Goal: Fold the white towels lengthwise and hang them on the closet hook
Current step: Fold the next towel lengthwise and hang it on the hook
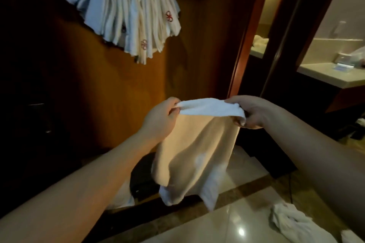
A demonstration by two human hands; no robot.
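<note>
Left hand (161,119) and right hand (254,112) each pinch one end of the top edge of a white terry towel (195,144), fingers curled round the cloth; the towel hangs between them above the glossy tiled floor (227,223). Far upper left, a fanned bundle of folded white towels with red emblems (126,10) hangs against the brown wooden closet panel (110,94). A crumpled white cloth (290,221) lies on the floor, near right. A pale bathroom surface (331,75) shows far right.

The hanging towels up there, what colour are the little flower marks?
Red, on the hanging towels, seen from the head view.
</note>
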